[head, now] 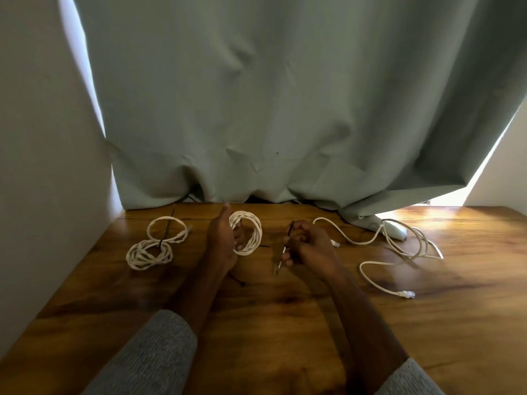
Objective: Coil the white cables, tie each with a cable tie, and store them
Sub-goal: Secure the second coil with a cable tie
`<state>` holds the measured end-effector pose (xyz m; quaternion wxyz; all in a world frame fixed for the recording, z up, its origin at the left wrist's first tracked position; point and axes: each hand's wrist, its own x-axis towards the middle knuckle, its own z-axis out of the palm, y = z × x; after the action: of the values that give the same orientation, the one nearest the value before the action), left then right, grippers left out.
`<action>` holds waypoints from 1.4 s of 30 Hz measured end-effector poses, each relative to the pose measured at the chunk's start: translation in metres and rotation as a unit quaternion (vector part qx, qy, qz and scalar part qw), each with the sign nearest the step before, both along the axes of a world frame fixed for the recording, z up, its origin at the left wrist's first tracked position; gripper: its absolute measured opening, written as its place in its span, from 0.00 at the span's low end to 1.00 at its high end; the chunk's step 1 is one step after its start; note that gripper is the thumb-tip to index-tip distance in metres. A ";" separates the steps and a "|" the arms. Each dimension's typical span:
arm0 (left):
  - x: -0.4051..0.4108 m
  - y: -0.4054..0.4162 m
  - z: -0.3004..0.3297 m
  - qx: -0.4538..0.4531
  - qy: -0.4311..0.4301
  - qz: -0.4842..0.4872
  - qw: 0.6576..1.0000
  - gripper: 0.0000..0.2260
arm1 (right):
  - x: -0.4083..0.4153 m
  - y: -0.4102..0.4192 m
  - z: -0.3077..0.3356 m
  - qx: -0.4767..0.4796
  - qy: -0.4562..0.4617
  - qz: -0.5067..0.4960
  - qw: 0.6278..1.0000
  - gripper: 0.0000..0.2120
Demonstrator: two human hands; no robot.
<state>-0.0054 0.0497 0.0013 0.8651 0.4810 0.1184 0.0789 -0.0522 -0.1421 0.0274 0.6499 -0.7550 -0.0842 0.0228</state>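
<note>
My left hand (221,240) is wrapped round a finished coil (247,232) of white cable, fingers hooked through its middle and thumb sticking up toward the far edge, holding it upright just above the wooden table (285,323). My right hand (309,246) is curled round a thin dark cable tie (286,246), pinching it so it runs from near to far between my fingers.

What worries me: the coil is held on one side only, so if I loosen my left fingers to let the tie through, the loops could spring apart and I would be winding again. The tie is skinny and stiff (and dark against dark wood), so a poor pinch could let it twist or drop, and I might miss the head when feeding the tail.

To the far left lie two coils (155,246), touching each other, with a dark tie across where they meet; whether that tie binds one or both I cannot tell. To the right, a loose cable (399,252) sprawls uncoiled, its plug (406,294) nearer me, running up to a white block (396,230) half under the green curtain (285,95).

The tie's ends are blurred, so I cannot make out which is the head. My left fingertips are hidden inside the coil. No storage place shows anywhere.
</note>
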 end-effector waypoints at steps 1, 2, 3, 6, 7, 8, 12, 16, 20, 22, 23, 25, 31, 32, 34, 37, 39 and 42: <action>0.004 -0.002 -0.002 0.000 -0.002 0.001 1.000 0.25 | 0.003 -0.002 0.000 0.014 -0.002 -0.019 1.000 0.05; 0.008 -0.003 -0.003 -0.002 -0.001 0.002 1.000 0.25 | 0.005 -0.003 0.000 0.030 -0.002 -0.039 0.999 0.03; 0.011 -0.003 -0.006 -0.003 0.004 0.004 1.000 0.25 | 0.007 -0.004 0.000 0.049 0.000 -0.057 0.997 0.03; 0.013 -0.004 -0.010 0.003 0.013 0.018 1.000 0.25 | 0.008 -0.003 -0.001 0.136 0.016 -0.090 0.986 0.04; 0.012 -0.005 -0.010 0.000 0.013 0.021 1.000 0.25 | 0.007 -0.001 -0.001 0.165 0.022 -0.093 0.982 0.04; 0.012 -0.006 -0.009 -0.009 0.014 0.023 1.000 0.25 | 0.005 0.003 -0.002 0.186 0.029 -0.094 0.978 0.04; 0.009 -0.010 -0.002 -0.038 0.026 0.066 0.997 0.23 | -0.005 0.026 -0.006 0.253 0.048 -0.118 0.959 0.04; 0.007 -0.016 0.004 -0.032 0.015 0.106 0.994 0.20 | -0.016 0.052 -0.010 0.263 0.026 -0.171 0.949 0.03; 0.008 -0.015 0.003 -0.032 -0.003 0.137 0.990 0.17 | -0.022 0.074 -0.014 0.278 0.039 -0.220 0.934 0.04; 0.005 -0.015 0.004 -0.026 -0.006 0.144 0.989 0.17 | -0.021 0.081 -0.015 0.296 0.058 -0.237 0.923 0.05; 0.004 -0.015 0.005 -0.017 -0.007 0.149 0.989 0.17 | -0.020 0.084 -0.015 0.308 0.066 -0.246 0.917 0.05; -0.002 -0.018 0.009 0.012 -0.016 0.157 0.987 0.18 | -0.016 0.090 -0.014 0.331 0.084 -0.260 0.903 0.05; -0.018 -0.028 0.015 0.182 -0.089 0.170 0.964 0.21 | -0.012 0.109 -0.015 0.375 0.116 -0.235 0.889 0.07; -0.019 -0.028 0.015 0.203 -0.103 0.170 0.959 0.20 | -0.011 0.111 -0.015 0.386 0.115 -0.230 0.886 0.07; -0.022 -0.030 0.015 0.226 -0.120 0.162 0.953 0.17 | -0.008 0.112 -0.014 0.399 0.113 -0.217 0.884 0.08; -0.022 -0.031 0.016 0.227 -0.110 0.171 0.952 0.11 | -0.006 0.110 -0.017 0.400 0.113 -0.205 0.886 0.09; -0.020 -0.032 0.014 0.224 -0.104 0.159 0.956 0.09 | -0.006 0.108 -0.017 0.387 0.107 -0.197 0.894 0.08; -0.019 -0.029 0.011 0.206 -0.096 0.144 0.963 0.12 | -0.007 0.100 -0.014 0.321 0.082 -0.175 0.927 0.06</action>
<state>-0.0242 0.0206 0.0119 0.7340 0.6168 0.0839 0.2716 -0.0592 -0.0420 0.0135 0.8557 -0.5043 0.1001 -0.0583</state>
